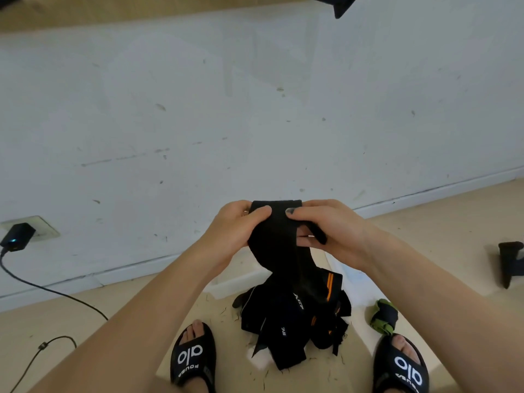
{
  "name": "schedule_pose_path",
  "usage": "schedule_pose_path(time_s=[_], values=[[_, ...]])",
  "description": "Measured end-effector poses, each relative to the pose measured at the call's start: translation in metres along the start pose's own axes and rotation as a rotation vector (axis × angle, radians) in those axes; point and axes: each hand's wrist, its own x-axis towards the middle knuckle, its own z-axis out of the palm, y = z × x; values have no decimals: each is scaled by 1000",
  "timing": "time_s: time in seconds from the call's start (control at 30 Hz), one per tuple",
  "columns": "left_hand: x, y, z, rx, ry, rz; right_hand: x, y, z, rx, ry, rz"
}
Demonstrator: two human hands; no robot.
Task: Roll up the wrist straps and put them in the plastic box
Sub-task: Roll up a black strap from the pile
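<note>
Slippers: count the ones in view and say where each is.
2. The left slipper is on the floor at bottom centre, left of the strap pile. The right slipper is at bottom right, below the green roll. Both run off the frame's bottom edge.

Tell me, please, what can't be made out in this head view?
- Plastic box: not seen in the head view.
- Strap top end: covered by left hand and right hand; rolling unclear.
- Strap pile: tangled, count unclear.
- Black object: cut by right edge.

Head-worn camera looks steeply down, close above floor (85, 321).
</note>
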Motion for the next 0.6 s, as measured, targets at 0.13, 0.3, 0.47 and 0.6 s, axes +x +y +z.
schedule_pose_path(time_s=[0.13, 0.3, 0.47, 0.6], values=[[0, -2, 0, -14, 77, 26, -1, 1, -2, -26, 42, -18], [-6, 0, 1, 71, -16, 215, -1, -3, -4, 20, 86, -24], [-5, -2, -1, 127, 22, 286, -1, -2, -7, 99, 108, -76], [-5, -6, 1, 237, 115, 402, -5, -3, -5, -28, 122, -148]])
